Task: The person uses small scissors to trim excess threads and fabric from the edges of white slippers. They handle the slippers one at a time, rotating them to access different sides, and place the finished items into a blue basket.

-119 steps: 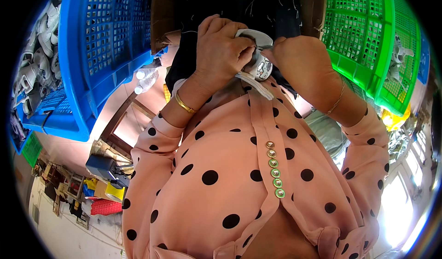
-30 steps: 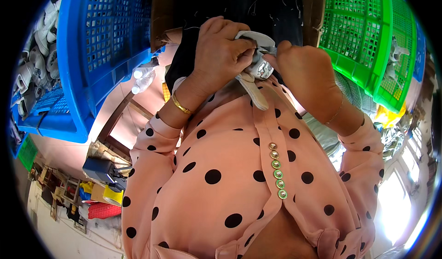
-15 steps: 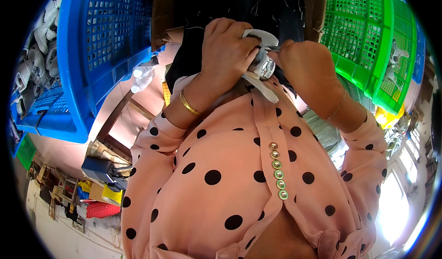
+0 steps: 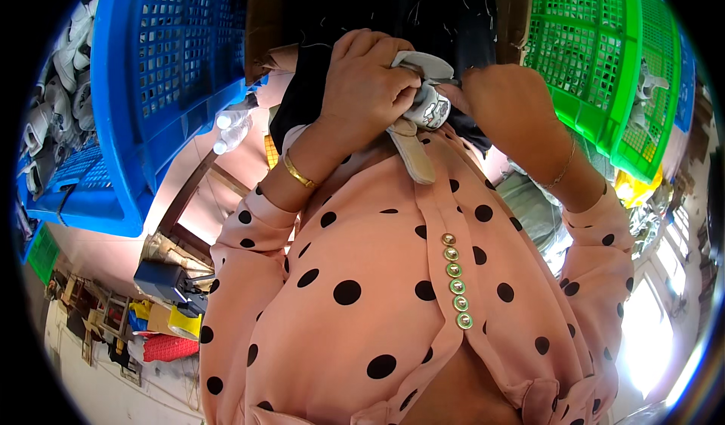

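My left hand [image 4: 366,85] is closed round a small white and grey shoe upper [image 4: 432,112] above my lap. A rounded pale flap sticks up past the fingers, a dark printed picture shows on its side, and a long pale strip [image 4: 413,153] hangs down toward my shirt. Close to its right side, my right hand [image 4: 510,100] is curled into a fist, thumb toward the upper. What that fist grips, if anything, is hidden. Black cloth [image 4: 400,13] strewn with loose thread ends lies beyond both hands.
At the left stands a blue plastic crate [image 4: 121,123], with many white shoe pieces [image 4: 60,115] beside it. Green crates [image 4: 585,44] rise at the right. Clear plastic bottles [image 4: 234,132] sit near the blue crate. A yellow bag [image 4: 638,191] lies below the green crates.
The hanging strip has swung left and turned its broad side up. My left hand has shifted slightly left with the upper; my right hand has drawn a little to the right.
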Available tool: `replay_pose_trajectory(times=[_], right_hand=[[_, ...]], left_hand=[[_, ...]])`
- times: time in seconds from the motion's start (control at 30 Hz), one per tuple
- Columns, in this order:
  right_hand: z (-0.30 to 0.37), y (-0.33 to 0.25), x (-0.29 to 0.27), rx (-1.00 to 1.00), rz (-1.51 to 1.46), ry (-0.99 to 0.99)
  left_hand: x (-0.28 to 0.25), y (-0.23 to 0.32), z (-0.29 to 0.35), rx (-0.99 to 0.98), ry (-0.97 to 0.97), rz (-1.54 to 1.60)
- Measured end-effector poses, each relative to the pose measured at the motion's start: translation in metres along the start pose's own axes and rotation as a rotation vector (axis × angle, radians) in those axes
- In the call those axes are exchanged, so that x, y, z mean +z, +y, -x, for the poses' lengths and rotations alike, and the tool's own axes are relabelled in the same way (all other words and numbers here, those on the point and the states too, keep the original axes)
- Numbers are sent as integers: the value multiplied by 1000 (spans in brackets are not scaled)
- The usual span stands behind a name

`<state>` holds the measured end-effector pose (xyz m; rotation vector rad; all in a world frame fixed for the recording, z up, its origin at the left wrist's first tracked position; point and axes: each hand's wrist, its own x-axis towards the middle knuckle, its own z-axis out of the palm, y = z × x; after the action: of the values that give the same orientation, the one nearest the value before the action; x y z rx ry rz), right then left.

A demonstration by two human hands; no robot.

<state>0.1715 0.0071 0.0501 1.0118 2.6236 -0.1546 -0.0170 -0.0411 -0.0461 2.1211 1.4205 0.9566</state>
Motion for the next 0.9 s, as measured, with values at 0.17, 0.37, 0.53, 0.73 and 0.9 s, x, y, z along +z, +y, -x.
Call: replay_pose_trajectory(times=[0.17,0.37,0.53,0.73,0.9], right_hand=[[8,-1,1,59,-78,-1],[5,-1,27,302,-930,232],[-13,-5,56,359,-1017,164],[-14,6,58,323,-1420,190],[-4,11,21,261,-1294,385]], left_hand=[[-37,16,-1,-46,-117,-78],[-56,24,4,-198,18,119],[-50,43,10,-219,60,82],[-59,57,4,8,-111,33],[-98,52,-20,32,-130,-150]])
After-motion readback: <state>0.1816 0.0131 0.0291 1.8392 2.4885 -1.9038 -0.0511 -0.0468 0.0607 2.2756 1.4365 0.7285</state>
